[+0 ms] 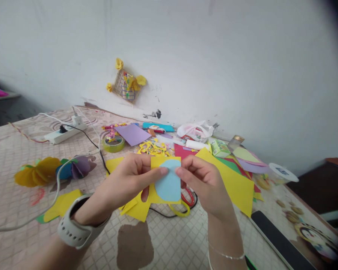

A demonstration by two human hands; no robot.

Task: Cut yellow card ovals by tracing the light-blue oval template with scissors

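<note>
Between my two hands, above the table, is a small yellow sheet of paper [153, 189] with a light blue rounded paper piece [169, 187] lying against its face. My left hand [135, 174] pinches the left side, its thumb pressing on the blue piece. On the right edge, my right hand [201, 180] grips both papers between thumb and bent fingers. Behind and below them lie scissors with red and yellow handles [183, 210], partly hidden by the papers. Yellow paper scraps [138, 212] rest under my left hand.
A roll of tape [113, 144], a purple sheet [133, 134] and yellow cuttings [154, 148] lie behind my hands. Large yellow paper [236, 183] is to the right. A white power strip [64, 133] with trailing cables and folded paper pumpkins [38, 172] are at left.
</note>
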